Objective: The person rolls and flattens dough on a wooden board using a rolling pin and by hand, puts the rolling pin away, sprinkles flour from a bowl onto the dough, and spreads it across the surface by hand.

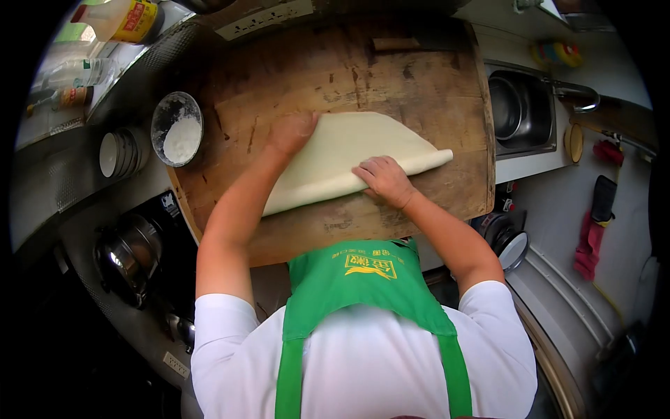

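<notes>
A large pale sheet of dough (349, 140) lies on the wooden board, its near edge forming a thick roll that runs up to the right. Whether a rolling pin is inside that roll cannot be seen. My right hand (384, 180) rests on the roll right of its middle, fingers curled over the dough. At the sheet's far left corner is my left hand (293, 133), touching the edge; it is blurred and its fingers are mostly hidden. A metal bowl (177, 128) of white flour stands left of my left forearm.
The wooden board (293, 84) fills the counter before me. To its right is a metal sink (520, 105) with a tap. Stacked bowls (120, 152) and a lidded pot (129, 255) are at left; bottles (125, 21) stand on the upper left sill.
</notes>
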Tool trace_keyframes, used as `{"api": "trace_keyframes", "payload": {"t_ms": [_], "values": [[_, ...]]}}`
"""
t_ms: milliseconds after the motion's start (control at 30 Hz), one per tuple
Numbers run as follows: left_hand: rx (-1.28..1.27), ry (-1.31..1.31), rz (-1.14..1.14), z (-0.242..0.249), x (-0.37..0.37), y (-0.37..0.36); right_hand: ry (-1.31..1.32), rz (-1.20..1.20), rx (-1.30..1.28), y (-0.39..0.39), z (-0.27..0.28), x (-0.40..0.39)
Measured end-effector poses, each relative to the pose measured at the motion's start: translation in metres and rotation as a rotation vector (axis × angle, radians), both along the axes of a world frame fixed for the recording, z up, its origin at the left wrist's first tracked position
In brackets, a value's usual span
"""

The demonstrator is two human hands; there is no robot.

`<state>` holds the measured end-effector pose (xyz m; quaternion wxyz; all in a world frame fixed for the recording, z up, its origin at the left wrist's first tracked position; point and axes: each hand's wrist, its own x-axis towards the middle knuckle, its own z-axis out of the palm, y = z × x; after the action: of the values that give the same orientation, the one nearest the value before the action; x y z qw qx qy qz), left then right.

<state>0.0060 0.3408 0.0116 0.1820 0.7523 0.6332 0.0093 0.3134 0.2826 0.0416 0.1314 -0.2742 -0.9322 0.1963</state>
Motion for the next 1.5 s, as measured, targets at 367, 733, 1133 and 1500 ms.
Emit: {"api": "trace_keyframes", "payload": {"t_ms": [367,733,1133,1500], "values": [[0.321,0.146,-0.081,0.016,-0.065,0.097,0.123,-0.077,0.133,0.150,-0.003,-0.108],[0.254,0.100,0.038,0.026,-0.018,-0.011,0.239,-0.227,0.092,0.071,0.021,-0.039],[0.224,0.033,-0.122,0.007,0.057,-0.259,-0.091,-0.233,0.106,-0.109,-0.008,0.096],[0.176,0.117,0.403,0.003,0.057,-0.271,-0.161,-0.402,0.108,-0.086,-0.041,0.099]]}}
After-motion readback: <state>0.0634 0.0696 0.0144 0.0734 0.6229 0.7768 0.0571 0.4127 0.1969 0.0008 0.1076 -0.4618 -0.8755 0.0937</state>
